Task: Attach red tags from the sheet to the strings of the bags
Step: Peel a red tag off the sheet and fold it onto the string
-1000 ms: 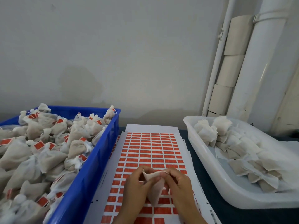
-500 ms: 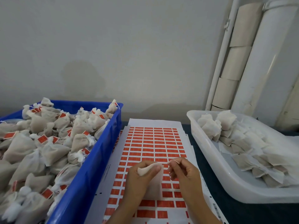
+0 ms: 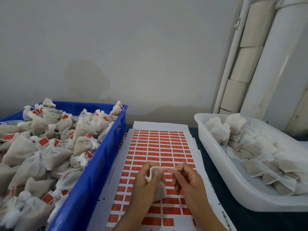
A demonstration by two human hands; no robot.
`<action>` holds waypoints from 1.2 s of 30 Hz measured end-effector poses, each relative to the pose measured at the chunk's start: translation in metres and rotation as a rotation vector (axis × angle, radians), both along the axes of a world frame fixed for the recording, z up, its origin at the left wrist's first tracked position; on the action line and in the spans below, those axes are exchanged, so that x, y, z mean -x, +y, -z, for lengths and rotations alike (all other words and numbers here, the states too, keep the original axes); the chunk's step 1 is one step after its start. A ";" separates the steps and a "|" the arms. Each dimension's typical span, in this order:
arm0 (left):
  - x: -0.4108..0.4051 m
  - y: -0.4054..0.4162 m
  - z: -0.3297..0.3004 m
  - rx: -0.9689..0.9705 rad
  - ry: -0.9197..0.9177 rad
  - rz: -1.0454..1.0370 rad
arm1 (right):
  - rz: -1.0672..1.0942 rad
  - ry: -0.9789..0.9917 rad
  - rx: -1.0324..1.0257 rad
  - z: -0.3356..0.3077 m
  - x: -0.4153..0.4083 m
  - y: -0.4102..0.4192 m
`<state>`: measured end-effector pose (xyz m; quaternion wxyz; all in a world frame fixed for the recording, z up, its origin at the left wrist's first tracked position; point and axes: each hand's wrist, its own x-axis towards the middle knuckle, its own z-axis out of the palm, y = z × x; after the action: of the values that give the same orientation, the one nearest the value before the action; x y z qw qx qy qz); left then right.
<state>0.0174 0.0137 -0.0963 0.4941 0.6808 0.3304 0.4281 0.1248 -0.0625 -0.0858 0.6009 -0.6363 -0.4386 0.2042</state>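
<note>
**Tagging station: bins, sheet and bag in hand**

Holding position, centre of the dark bench: left hand (image 3: 146,179) grips one small white mesh drawstring bag (image 3: 154,174) at its gathered neck, just above the white sheet of red rectangular tags (image 3: 160,147). Right hand (image 3: 186,179) pinches the bag's thin white string (image 3: 170,170) between thumb and fingertips; the string runs taut between the two hands.

Sheet: lies flat along the bench centre, far end toward the wall, near end passing under the forearms. Red tags in rows and columns, with some gaps in the near rows. It sits on more white sheets whose edges show at either side.

Blue rectangular plastic crate (image 3: 103,155): left edge of the bench, just beside the sheet. Heaped above its rim with filled white mesh bags, many showing a red tag at the neck.

Translucent white plastic tub (image 3: 221,165): right edge of the bench. Holds filled white mesh bags lying on loose clear plastic; no red tags visible on them.
</note>
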 end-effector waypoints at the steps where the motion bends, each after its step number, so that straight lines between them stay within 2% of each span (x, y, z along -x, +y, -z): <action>1: 0.000 -0.001 0.000 -0.005 -0.002 0.010 | 0.016 -0.009 0.013 0.002 -0.001 0.001; 6: -0.001 0.000 0.002 0.030 0.008 0.010 | 0.109 -0.150 0.020 0.006 0.001 0.001; 11: -0.003 -0.001 0.001 0.053 -0.003 -0.003 | -0.002 -0.563 0.125 0.006 0.002 -0.001; 13: -0.003 -0.002 0.001 0.050 -0.009 0.013 | -0.001 -0.641 0.145 0.006 0.003 -0.002; 24: 0.001 -0.006 -0.001 -0.073 -0.005 0.066 | 0.090 -0.646 0.099 0.006 0.000 -0.004; 32: 0.000 -0.001 0.000 -0.056 0.026 -0.148 | 0.213 -0.586 0.165 0.005 -0.002 -0.001; 36: 0.004 0.003 0.000 -0.057 -0.010 -0.168 | 0.259 -0.568 0.200 0.005 -0.007 -0.001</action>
<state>0.0139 0.0167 -0.0964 0.4385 0.6623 0.3715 0.4807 0.1323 -0.0631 -0.0911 0.4100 -0.7742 -0.4819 -0.0173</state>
